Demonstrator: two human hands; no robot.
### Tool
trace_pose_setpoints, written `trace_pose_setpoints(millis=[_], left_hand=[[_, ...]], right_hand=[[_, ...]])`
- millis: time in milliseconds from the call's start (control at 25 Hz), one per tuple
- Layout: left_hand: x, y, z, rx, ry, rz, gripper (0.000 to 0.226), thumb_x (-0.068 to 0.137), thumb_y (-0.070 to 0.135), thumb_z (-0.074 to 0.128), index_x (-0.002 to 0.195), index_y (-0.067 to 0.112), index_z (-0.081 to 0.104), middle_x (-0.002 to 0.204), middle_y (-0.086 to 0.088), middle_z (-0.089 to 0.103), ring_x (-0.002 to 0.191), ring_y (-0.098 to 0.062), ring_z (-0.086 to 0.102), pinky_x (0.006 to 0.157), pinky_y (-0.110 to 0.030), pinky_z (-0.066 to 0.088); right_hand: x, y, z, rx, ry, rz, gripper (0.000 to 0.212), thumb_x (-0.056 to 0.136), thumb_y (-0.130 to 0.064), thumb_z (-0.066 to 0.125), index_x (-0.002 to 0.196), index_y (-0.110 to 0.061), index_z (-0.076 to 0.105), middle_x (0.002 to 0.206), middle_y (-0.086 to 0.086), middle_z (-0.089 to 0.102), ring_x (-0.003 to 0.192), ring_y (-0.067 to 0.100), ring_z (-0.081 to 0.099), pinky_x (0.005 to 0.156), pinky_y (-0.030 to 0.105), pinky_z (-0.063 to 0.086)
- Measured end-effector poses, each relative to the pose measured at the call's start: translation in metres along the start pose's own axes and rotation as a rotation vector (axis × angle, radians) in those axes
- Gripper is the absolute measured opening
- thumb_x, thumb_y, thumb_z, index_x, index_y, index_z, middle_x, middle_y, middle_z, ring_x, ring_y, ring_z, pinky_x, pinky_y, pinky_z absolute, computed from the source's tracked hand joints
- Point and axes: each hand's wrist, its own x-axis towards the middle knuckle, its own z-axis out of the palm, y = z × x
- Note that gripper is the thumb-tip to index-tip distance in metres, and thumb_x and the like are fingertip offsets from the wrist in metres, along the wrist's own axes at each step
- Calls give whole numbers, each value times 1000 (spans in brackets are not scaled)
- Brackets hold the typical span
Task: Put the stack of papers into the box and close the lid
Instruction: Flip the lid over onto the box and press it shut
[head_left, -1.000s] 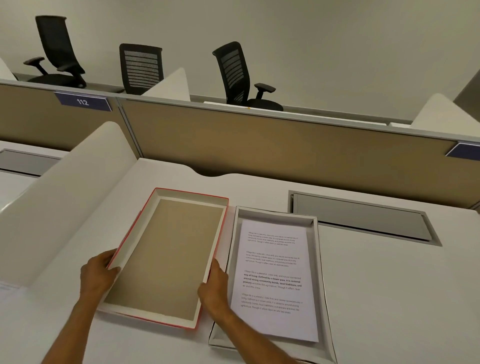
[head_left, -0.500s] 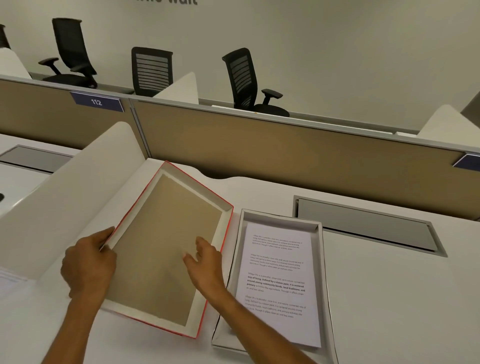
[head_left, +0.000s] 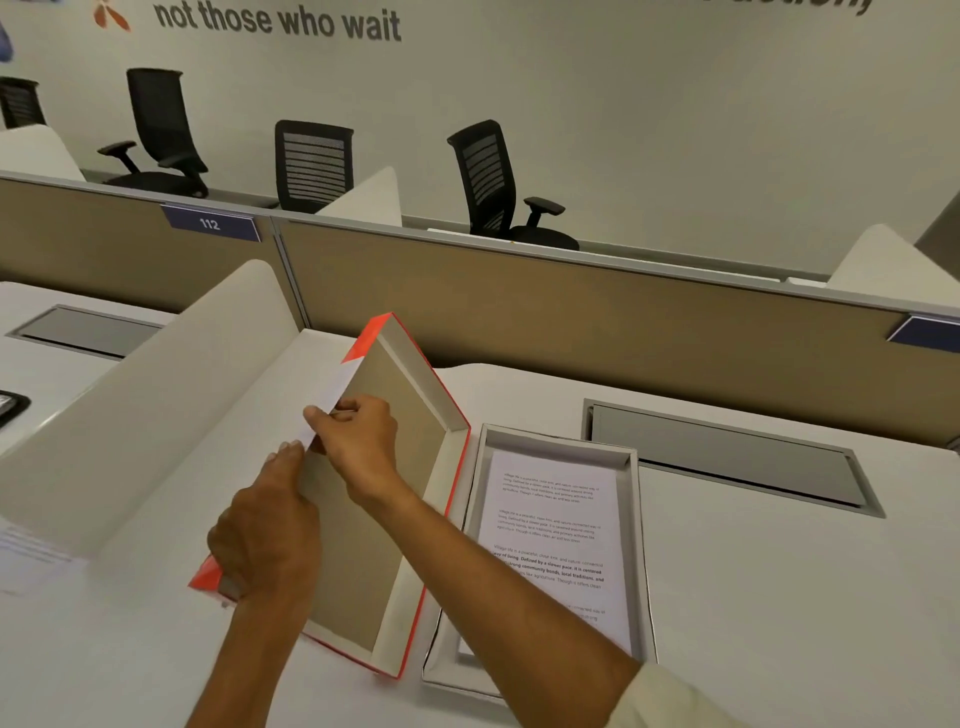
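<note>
The red-edged lid (head_left: 384, 467), brown inside, stands tilted on its right long edge next to the box, with its left side raised off the desk. My left hand (head_left: 265, 540) grips the raised left rim near its front end. My right hand (head_left: 358, 441) reaches across the lid's inside and pinches the same raised rim further back. The shallow white box (head_left: 638, 519) lies open on the desk to the right of the lid. The stack of printed papers (head_left: 556, 530) lies flat inside it, partly hidden by my right forearm.
A curved white divider (head_left: 130, 410) rises close on the left. A tan partition (head_left: 571, 322) runs along the desk's back, with a grey cable flap (head_left: 727, 457) in front of it. Printed sheets (head_left: 31, 556) lie at the far left. Black office chairs (head_left: 493, 182) stand beyond.
The lid lay flat a second ago with a hand on each long side. Its left side has since swung up, and my right hand has crossed over to the raised rim.
</note>
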Motion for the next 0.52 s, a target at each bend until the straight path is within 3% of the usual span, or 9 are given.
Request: trace_pose_setpoints(millis=[80, 200, 360, 440, 520], left_hand=[[-5, 7, -7, -5, -53, -26, 36, 91, 6, 59, 127, 5, 63, 88, -29, 72, 68, -49, 65, 69, -53, 54], [-1, 3, -21, -26, -225, -1, 39, 92, 14, 61, 131, 15, 61, 105, -21, 74, 87, -42, 68, 81, -50, 55], [28, -17, -41, -500, -490, -59, 43, 79, 39, 74, 121, 31, 67, 115, 12, 69, 105, -13, 65, 99, -42, 48], [39, -28, -28, -656, -554, -98, 37, 84, 36, 69, 121, 30, 67, 121, 10, 68, 112, -12, 63, 102, -41, 46], [38, -36, 2, -747, -621, -158, 34, 90, 30, 64, 124, 21, 65, 124, 0, 68, 110, -17, 63, 98, -36, 49]], right_hand=[[0, -3, -5, -7, 1, 1, 10, 83, -6, 71, 92, -3, 69, 102, 14, 75, 92, 28, 73, 80, 41, 62], [-6, -5, -16, -48, 32, -7, 4, 80, 1, 70, 83, -1, 67, 101, 18, 74, 92, 32, 73, 79, 45, 62], [-20, -16, -43, -35, 86, -9, 36, 80, 1, 71, 61, -26, 57, 102, 14, 75, 93, 30, 73, 73, 33, 62], [-25, -22, -61, 4, 98, 13, 32, 81, 1, 71, 67, -25, 59, 106, 14, 74, 96, 29, 72, 77, 34, 62], [-34, -31, -78, 84, 91, 59, 20, 81, 2, 71, 86, -17, 64, 114, 14, 71, 101, 29, 70, 85, 39, 60]])
